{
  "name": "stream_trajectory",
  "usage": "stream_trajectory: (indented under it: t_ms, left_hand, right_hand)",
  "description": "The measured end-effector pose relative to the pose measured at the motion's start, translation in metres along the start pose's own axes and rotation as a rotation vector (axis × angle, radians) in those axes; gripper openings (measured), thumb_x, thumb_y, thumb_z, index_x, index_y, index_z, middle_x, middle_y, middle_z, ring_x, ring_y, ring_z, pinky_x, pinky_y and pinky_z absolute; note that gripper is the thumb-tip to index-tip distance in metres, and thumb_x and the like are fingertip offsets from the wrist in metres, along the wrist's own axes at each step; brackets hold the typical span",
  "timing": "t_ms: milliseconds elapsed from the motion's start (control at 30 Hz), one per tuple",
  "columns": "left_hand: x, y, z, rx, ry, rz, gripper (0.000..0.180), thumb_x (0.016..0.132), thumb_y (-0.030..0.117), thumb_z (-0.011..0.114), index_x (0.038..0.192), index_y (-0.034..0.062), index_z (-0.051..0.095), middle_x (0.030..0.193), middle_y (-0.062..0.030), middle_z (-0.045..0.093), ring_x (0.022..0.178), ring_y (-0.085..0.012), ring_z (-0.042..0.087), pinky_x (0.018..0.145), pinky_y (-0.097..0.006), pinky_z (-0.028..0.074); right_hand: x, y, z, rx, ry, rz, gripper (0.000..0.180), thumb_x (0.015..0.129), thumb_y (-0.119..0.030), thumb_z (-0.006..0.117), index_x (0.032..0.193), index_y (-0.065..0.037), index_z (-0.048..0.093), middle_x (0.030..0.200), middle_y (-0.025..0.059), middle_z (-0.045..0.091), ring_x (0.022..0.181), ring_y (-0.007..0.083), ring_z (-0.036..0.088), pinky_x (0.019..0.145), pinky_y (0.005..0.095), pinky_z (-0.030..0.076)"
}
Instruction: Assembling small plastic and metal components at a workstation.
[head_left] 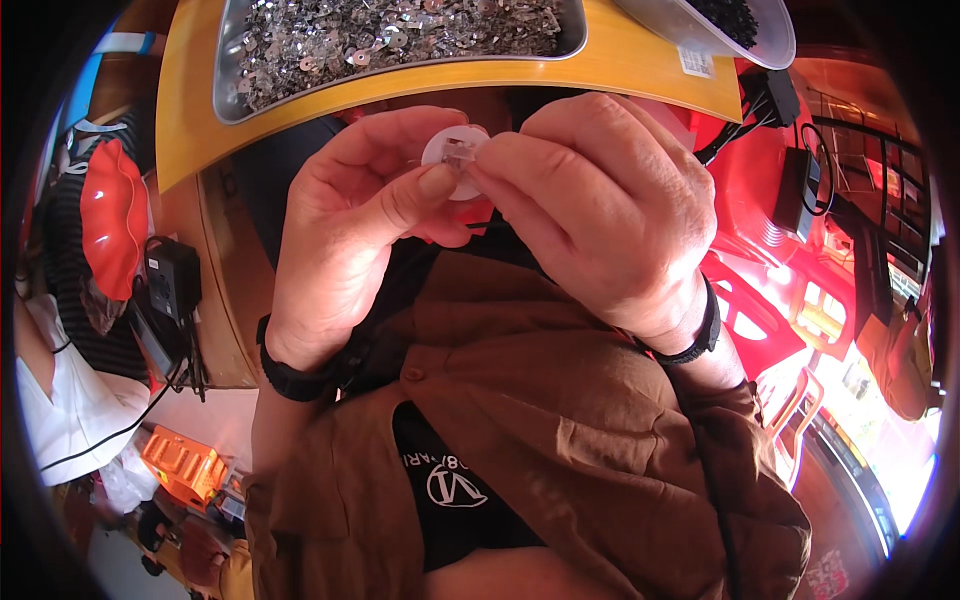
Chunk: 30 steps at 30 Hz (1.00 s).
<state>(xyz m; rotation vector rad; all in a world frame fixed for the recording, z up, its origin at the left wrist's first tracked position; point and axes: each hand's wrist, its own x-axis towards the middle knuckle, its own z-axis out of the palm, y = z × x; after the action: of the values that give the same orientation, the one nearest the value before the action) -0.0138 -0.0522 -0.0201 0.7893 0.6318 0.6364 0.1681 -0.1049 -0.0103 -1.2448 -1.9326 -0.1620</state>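
A small round white disc [434,153] with a little metal or clear piece [458,152] on its face is held up in front of my chest, just off the near edge of the yellow table. My left hand [350,200] pinches the disc between thumb and fingers. From the other side, my right hand [610,200] is closed, its thumb and fingertips meeting at the disc's right edge by the small piece. Whether the right fingertips grip that piece or the disc itself is hard to see. Beyond my hands lies a metal tray [400,75] full of small shiny metal parts.
A translucent tub [775,40] of small black parts stands at the table's [185,120] far right. To the left are a red wavy-edged object [112,220] and a black power adapter [172,275] with cables. Red plastic chairs [750,310] stand to the right.
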Motion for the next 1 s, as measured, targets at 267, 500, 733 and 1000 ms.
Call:
stream_trajectory:
  t_ms: [267, 500, 733, 1000]
  left_hand:
    - [-0.002, -0.004, -0.004, -0.061, -0.079, 0.035, 0.037, 0.081, 0.01, 0.068, 0.113, -0.0029, 0.053, 0.097, -0.0126, 0.065, 0.082, -0.0185, 0.066, 0.064, -0.026, 0.056]
    - [-0.002, -0.005, -0.003, -0.08, -0.093, 0.047, 0.038, 0.078, 0.008, 0.07, 0.11, -0.0037, 0.053, 0.095, -0.0128, 0.065, 0.082, -0.0186, 0.065, 0.065, -0.027, 0.056]
    - [0.0, -0.009, 0.001, -0.077, -0.096, 0.121, 0.036, 0.077, 0.001, 0.069, 0.109, -0.0048, 0.054, 0.101, -0.0142, 0.064, 0.083, -0.0181, 0.065, 0.069, -0.027, 0.056]
    - [0.001, -0.011, -0.001, -0.056, -0.076, 0.124, 0.034, 0.077, -0.001, 0.068, 0.109, -0.003, 0.055, 0.102, -0.0139, 0.064, 0.084, -0.0181, 0.065, 0.07, -0.028, 0.056]
  right_hand:
    - [0.005, -0.002, -0.007, 0.074, -0.018, -0.029, 0.028, 0.059, -0.004, 0.076, 0.085, -0.007, 0.068, 0.075, 0.0031, 0.058, 0.06, 0.0166, 0.057, 0.051, 0.0266, 0.046]
    - [0.004, -0.001, -0.002, 0.145, 0.034, -0.017, 0.024, 0.059, -0.003, 0.076, 0.081, -0.005, 0.067, 0.073, 0.0036, 0.059, 0.061, 0.0172, 0.059, 0.05, 0.0264, 0.045]
    - [-0.002, -0.01, 0.002, 0.134, 0.071, 0.077, 0.023, 0.059, 0.001, 0.074, 0.08, -0.005, 0.066, 0.072, 0.0034, 0.059, 0.061, 0.0172, 0.059, 0.05, 0.0273, 0.046]
    - [0.0, -0.01, 0.0, 0.192, 0.009, 0.162, 0.024, 0.064, 0.003, 0.073, 0.085, -0.004, 0.064, 0.079, 0.0038, 0.06, 0.063, 0.013, 0.058, 0.051, 0.0242, 0.047]
